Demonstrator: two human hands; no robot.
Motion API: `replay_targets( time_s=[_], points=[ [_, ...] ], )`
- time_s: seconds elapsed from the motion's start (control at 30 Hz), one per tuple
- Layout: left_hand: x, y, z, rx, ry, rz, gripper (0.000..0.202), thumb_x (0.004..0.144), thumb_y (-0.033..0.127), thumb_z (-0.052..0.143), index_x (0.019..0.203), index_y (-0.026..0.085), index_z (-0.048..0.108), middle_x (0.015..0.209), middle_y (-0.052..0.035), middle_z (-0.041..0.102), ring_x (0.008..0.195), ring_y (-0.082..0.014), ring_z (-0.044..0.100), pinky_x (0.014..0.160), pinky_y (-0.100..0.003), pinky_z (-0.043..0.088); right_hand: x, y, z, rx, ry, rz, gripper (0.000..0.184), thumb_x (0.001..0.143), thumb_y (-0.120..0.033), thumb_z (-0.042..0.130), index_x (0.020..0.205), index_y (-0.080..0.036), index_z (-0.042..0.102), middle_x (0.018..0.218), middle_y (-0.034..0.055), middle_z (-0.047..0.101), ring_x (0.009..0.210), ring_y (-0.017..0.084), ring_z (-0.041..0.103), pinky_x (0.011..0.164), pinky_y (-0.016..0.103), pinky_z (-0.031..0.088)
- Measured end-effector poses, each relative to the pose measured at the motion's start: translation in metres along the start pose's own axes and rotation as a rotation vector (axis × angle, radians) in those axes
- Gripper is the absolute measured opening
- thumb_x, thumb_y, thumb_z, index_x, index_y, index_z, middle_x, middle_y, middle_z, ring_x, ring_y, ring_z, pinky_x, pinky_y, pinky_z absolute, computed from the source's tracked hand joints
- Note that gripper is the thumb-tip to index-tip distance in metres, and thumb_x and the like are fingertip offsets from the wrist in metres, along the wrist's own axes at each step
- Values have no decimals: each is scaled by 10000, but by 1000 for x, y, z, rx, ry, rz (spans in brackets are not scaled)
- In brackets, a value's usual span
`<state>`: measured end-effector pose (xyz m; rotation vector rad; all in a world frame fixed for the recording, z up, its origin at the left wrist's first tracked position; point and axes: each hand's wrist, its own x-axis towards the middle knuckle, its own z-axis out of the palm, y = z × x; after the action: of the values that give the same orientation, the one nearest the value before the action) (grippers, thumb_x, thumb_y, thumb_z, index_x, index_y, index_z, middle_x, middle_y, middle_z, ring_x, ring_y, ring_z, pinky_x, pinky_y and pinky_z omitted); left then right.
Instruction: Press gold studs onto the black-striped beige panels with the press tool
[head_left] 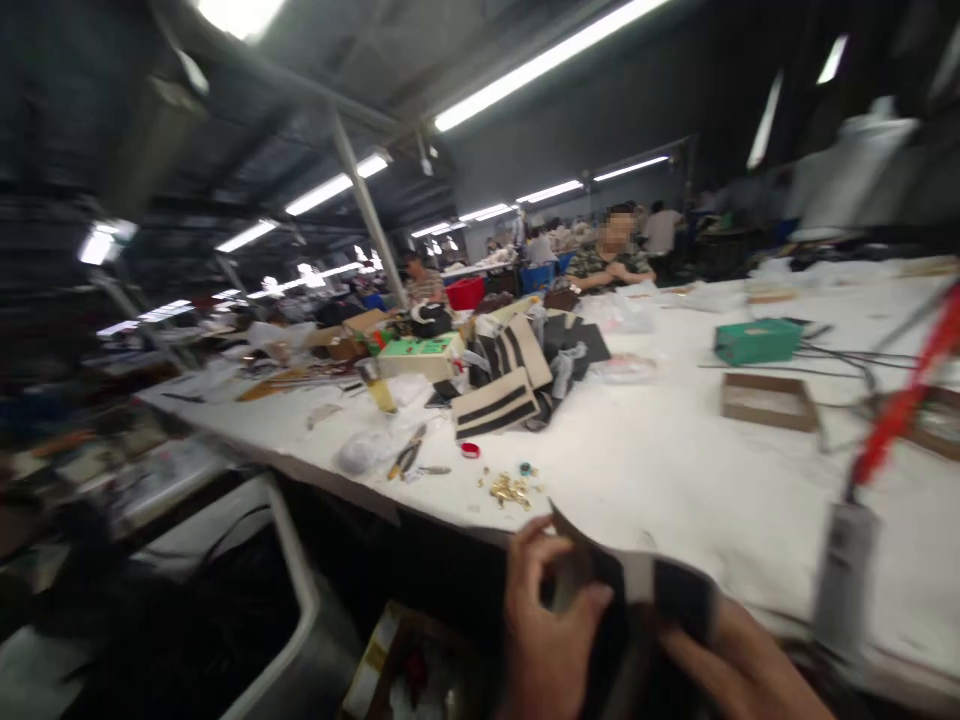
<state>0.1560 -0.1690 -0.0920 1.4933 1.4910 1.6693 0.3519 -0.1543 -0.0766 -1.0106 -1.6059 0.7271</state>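
At the bottom of the head view both my hands hold a black and cream striped fabric piece (660,585) over the near edge of the white table (675,470). My left hand (544,625) pinches its left end, thumb and fingers closed on it. My right hand (739,665) grips it from beneath on the right, its fingers mostly hidden by the fabric. The picture is blurred by motion. A small heap of gold metal fittings (511,490) lies on the table just beyond my left hand.
A pile of the same striped pieces (517,380), pliers (407,455), a green box (757,340), a shallow cardboard tray (766,400) and cables lie on the table. A red-handled tool (892,420) hangs at right. A seated person (611,262) works at the far side. A white bin (285,560) stands below left.
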Motion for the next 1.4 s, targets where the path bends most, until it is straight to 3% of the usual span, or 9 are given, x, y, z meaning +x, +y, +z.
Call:
replay_targets(
  time_s=[0.1,0.17,0.33,0.73,0.9,1.0,1.13,1.2,1.4],
  points=[
    [36,11,10,-123,-150,-196,903,714,287,917,1516,268,501,1570,-137,552,1365,-320,608,1128,-454,521,11,-9,-19,156,-311,239,376,991,-487,614,1196,-230,797,1119,70,805,1061,328,760,953,449,633],
    [59,10,21,-261,-295,-309,978,711,319,926,1552,226,435,1511,-145,615,1348,-310,628,1160,-452,492,29,-5,-26,272,-343,379,384,954,-473,660,1141,-166,794,1125,88,796,1062,327,736,953,442,600],
    [89,6,40,-401,-584,-447,690,740,357,920,1323,131,629,1255,-144,776,1122,-323,753,1021,-460,589,54,16,-32,458,-232,606,341,809,-397,788,1012,-123,787,994,92,796,912,274,727,862,390,575],
    [112,-14,48,-474,-796,-675,604,773,304,911,1311,154,679,1187,-137,807,985,-309,799,911,-444,644,57,40,-26,746,-152,833,419,705,-332,860,1060,-121,789,977,121,807,826,255,746,805,388,598],
    [110,-6,50,-382,-718,-519,599,719,343,940,1251,161,735,1247,-126,792,1152,-347,751,1035,-498,608,60,40,-27,746,-200,795,334,747,-320,845,1021,-136,793,950,96,800,803,243,742,804,382,600],
    [106,1,46,-161,-644,-353,438,714,388,935,1074,171,814,1096,-95,833,1059,-350,778,1034,-538,613,60,32,-36,605,-252,724,272,825,-363,815,986,-145,785,940,70,787,810,222,723,776,344,588],
    [97,11,35,-79,-609,119,222,826,255,851,1047,262,846,1048,-45,836,945,-265,800,926,-404,668,57,10,-51,364,-329,415,259,979,-385,688,1111,-181,780,1086,65,775,1008,230,713,934,373,584],
    [93,15,29,-135,-655,349,321,881,152,779,1150,322,821,1144,-30,818,986,-224,793,910,-332,659,55,2,-56,283,-348,237,265,1028,-335,632,1225,-215,761,1222,73,758,1144,236,693,1051,409,548],
    [91,23,16,-90,-719,471,457,935,157,711,1341,366,730,1183,-38,798,1017,-225,781,898,-310,647,47,-3,-61,114,-355,-98,353,1076,-320,567,1415,-296,660,1288,83,764,1311,233,656,1170,461,466]
  ],
)
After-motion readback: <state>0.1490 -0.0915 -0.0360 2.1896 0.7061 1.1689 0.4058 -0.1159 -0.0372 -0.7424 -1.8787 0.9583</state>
